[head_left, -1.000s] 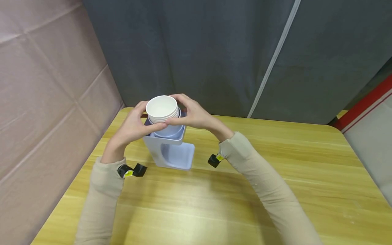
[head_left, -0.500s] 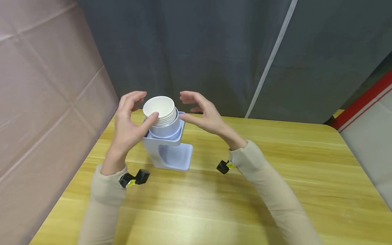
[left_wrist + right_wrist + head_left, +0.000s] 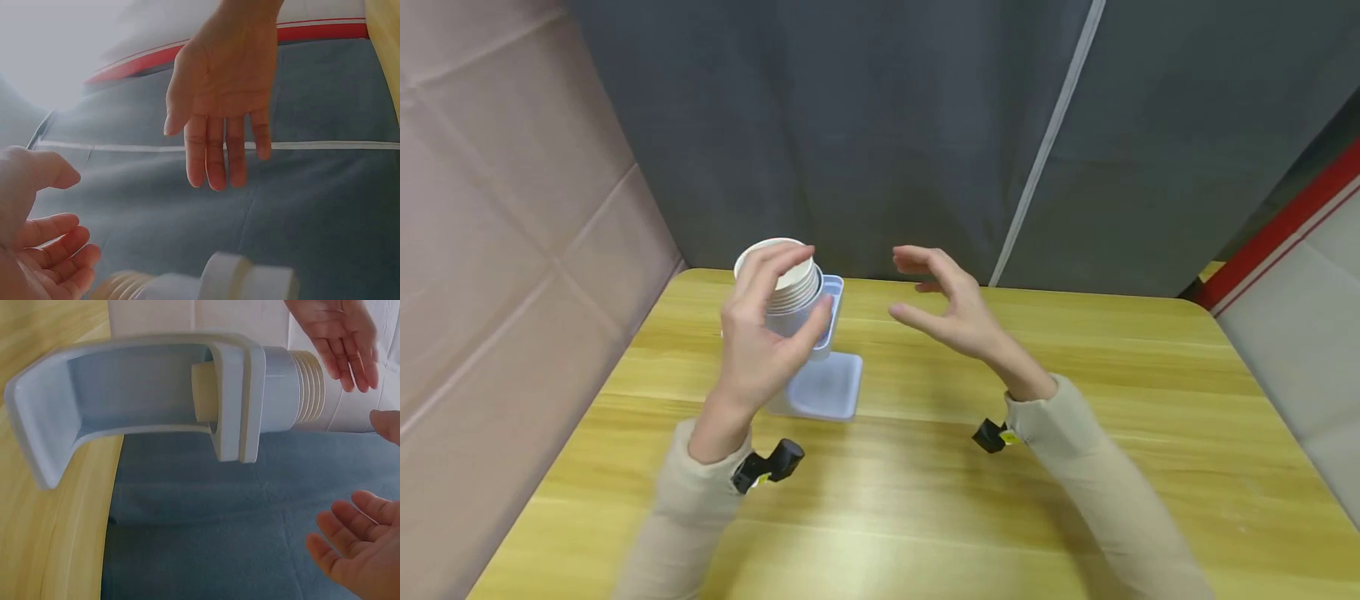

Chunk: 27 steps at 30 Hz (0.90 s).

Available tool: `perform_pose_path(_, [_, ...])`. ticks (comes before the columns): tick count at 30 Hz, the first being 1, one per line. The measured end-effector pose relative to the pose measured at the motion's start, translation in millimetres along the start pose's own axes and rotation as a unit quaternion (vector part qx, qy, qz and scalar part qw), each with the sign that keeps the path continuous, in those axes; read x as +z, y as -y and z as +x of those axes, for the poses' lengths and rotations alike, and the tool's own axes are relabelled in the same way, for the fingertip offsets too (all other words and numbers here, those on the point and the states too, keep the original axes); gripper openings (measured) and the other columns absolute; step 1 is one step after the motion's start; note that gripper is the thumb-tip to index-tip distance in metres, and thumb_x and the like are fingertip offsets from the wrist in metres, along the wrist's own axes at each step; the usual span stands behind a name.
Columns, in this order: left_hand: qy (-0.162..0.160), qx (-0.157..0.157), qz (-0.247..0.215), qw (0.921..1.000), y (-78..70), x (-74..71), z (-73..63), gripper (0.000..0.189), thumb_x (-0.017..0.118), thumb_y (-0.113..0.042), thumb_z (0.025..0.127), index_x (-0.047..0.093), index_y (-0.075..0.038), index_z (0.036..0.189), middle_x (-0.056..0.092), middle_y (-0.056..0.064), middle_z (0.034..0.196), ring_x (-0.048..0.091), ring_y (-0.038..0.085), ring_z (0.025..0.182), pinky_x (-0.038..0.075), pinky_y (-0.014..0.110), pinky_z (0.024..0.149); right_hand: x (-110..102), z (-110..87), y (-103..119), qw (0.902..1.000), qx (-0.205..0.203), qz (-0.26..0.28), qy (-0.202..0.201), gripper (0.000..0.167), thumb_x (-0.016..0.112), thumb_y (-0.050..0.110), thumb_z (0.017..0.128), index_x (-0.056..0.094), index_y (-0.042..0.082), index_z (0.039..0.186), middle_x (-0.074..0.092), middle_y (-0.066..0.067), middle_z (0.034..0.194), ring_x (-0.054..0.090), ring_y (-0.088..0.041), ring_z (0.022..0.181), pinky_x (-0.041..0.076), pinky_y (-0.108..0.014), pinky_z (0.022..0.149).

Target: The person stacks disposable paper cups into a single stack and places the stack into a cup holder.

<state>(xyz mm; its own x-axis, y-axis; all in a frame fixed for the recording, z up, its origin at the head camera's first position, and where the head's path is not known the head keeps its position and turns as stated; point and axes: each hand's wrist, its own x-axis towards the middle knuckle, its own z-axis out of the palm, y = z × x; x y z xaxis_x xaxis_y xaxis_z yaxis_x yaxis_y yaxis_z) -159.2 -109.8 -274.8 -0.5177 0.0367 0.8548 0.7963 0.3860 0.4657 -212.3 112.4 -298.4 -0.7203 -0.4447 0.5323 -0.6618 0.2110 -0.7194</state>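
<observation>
A pale blue cup dispenser (image 3: 826,387) stands upright on the table, loaded with a stack of white paper cups (image 3: 797,283). In the right wrist view the stack's rims (image 3: 307,387) rise above the tube, and the end of a paper cup (image 3: 203,392) shows under the dispenser's top. My left hand (image 3: 756,346) overlaps the cups in the head view, its fingers loosely bent around nothing. To the right of the dispenser, my right hand (image 3: 953,307) hovers with relaxed fingers and holds nothing. In the left wrist view both palms appear bare.
The wooden table (image 3: 1037,500) extends to the right and front of the dispenser. A dark grey curtain (image 3: 865,142) hangs behind it, and a pinkish wall covering (image 3: 497,250) lines the left side. A red-edged white panel (image 3: 1300,267) stands at the right.
Both hands have let go of the paper cup stack. My right hand has drawn away to the right; my left hand has come back toward me and rightward, across the cups in the view.
</observation>
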Motion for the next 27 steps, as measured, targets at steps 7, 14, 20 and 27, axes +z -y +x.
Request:
perform_pose_path(7, [0.071,0.032,-0.001,0.9970,-5.8,26.8,-7.0,0.044,0.071,-0.002,0.075,0.057,0.007,0.116,0.055,0.019,0.115,0.052,0.026,0.109,0.044,0.034,0.093,-6.9,-20.8,0.6,0.9974,0.001,-0.054,-0.047,0.058,0.074,0.007,0.079,0.049,0.002,0.131,0.053,-0.010,0.126,0.050,-0.021,0.114,0.046,-0.041,0.091])
perform_pose_path(14, [0.114,0.007,0.000,0.9934,-2.7,54.9,-17.9,0.044,0.070,-0.004,0.077,0.057,0.006,0.117,0.054,0.018,0.114,0.051,0.026,0.109,0.044,0.035,0.093,-14.2,-40.1,-2.4,0.9919,0.025,-0.097,-0.077,0.056,0.074,0.005,0.078,0.050,-0.001,0.129,0.053,-0.015,0.123,0.052,-0.026,0.110,0.048,-0.045,0.088])
perform_pose_path(20, [0.145,-0.026,0.004,0.9891,5.7,80.3,-30.1,0.043,0.071,-0.005,0.077,0.057,0.006,0.115,0.055,0.018,0.113,0.052,0.028,0.107,0.045,0.037,0.091,-23.8,-59.3,-12.5,0.9855,0.053,-0.137,-0.085,0.054,0.073,0.003,0.078,0.051,-0.005,0.126,0.055,-0.019,0.118,0.054,-0.031,0.107,0.048,-0.051,0.085])
perform_pose_path(27, [0.181,-0.060,0.063,0.9797,17.8,102.0,-44.7,0.042,0.072,-0.006,0.076,0.058,0.007,0.114,0.056,0.017,0.112,0.052,0.029,0.107,0.045,0.036,0.093,-24.9,-78.5,-23.2,0.9585,0.005,-0.270,-0.090,0.054,0.076,0.006,0.076,0.051,-0.011,0.120,0.056,-0.026,0.111,0.054,-0.037,0.101,0.047,-0.049,0.083])
